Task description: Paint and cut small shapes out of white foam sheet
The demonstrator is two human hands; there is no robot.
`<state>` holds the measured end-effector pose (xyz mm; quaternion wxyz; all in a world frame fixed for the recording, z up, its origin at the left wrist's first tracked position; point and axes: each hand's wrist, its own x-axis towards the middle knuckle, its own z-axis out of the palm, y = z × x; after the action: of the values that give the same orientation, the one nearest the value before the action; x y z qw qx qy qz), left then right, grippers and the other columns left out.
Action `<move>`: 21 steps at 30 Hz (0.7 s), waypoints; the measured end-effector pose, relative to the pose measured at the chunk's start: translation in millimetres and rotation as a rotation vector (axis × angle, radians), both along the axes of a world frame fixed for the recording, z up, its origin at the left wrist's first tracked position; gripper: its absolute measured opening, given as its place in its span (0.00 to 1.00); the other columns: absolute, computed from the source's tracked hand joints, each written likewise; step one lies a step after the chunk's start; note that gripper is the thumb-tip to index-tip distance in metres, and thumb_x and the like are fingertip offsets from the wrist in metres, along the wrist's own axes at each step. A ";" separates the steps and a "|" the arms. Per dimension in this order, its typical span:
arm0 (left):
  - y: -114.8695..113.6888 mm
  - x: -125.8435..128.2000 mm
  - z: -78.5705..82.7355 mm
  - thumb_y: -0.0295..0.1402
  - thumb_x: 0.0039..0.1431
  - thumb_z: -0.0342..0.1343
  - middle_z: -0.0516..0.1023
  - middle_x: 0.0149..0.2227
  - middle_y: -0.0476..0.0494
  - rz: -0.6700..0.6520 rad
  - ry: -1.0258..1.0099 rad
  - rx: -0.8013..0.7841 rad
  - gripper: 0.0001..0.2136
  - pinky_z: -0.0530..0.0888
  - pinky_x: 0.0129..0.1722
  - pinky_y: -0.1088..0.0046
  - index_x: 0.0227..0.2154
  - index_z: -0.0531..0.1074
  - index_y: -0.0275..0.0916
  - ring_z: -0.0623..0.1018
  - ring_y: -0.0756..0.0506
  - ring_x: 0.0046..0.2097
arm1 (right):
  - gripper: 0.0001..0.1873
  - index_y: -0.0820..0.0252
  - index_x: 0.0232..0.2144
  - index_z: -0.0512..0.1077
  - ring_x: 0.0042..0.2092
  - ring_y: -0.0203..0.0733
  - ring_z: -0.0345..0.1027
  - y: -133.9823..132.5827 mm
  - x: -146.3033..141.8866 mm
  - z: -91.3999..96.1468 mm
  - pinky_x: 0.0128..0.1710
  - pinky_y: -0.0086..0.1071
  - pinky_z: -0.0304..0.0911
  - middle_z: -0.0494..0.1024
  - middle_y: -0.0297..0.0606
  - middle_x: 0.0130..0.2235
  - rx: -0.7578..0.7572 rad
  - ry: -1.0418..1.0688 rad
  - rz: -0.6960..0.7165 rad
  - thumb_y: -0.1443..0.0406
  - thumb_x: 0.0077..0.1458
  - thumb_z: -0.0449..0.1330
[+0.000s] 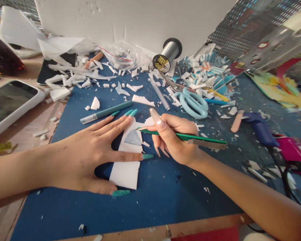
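My left hand [97, 152] lies flat with spread fingers, its fingertips and thumb on and beside a tapered white foam-like strip [126, 174]. A small grey-blue triangular piece [132, 137] lies on the strip, between my index finger and thumb side. My right hand [174, 135] is closed round a slim green pointed tool [203, 139], whose exact kind I cannot tell; its tip is at the top edge of the triangle. Past my left fingertips lies a teal pen-like tool [107, 111]. Light-blue-handled scissors [194, 103] lie beyond my right hand.
A blue mat [163, 207] covers the table. White scraps [90, 75] and a heap of blue-white offcuts [210, 72] lie at the back, around a wire spool [172, 50]. A phone [12, 102] is at left; a dark blue corded tool [261, 129] and magenta box [294, 152] are at right.
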<state>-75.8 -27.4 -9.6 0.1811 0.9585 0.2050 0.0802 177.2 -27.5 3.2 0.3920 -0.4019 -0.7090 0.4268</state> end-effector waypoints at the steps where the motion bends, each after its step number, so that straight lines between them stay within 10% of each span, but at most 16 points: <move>1: 0.5 0.0 -0.3 0.56 0.56 0.60 0.23 0.74 0.48 0.003 -0.001 -0.001 0.35 0.58 0.63 0.32 0.66 0.59 0.63 0.49 0.18 0.70 | 0.22 0.58 0.23 0.66 0.16 0.28 0.61 0.3 0.2 0.4 0.19 0.25 0.60 0.68 0.26 0.16 0.002 -0.001 0.008 0.53 0.65 0.58; 21: 3.2 -1.5 -1.7 0.57 0.59 0.56 0.18 0.73 0.51 -0.022 0.027 0.027 0.35 0.56 0.65 0.34 0.67 0.55 0.64 0.46 0.20 0.71 | 0.27 0.56 0.21 0.59 0.16 0.29 0.61 4.0 -17.1 4.4 0.24 0.29 0.62 0.63 0.25 0.13 0.055 -0.174 0.031 0.51 0.70 0.48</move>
<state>-77.2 -24.2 -11.2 0.1661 0.9641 0.1956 0.0680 160.1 -23.5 7.6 0.3332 -0.4157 -0.7578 0.3767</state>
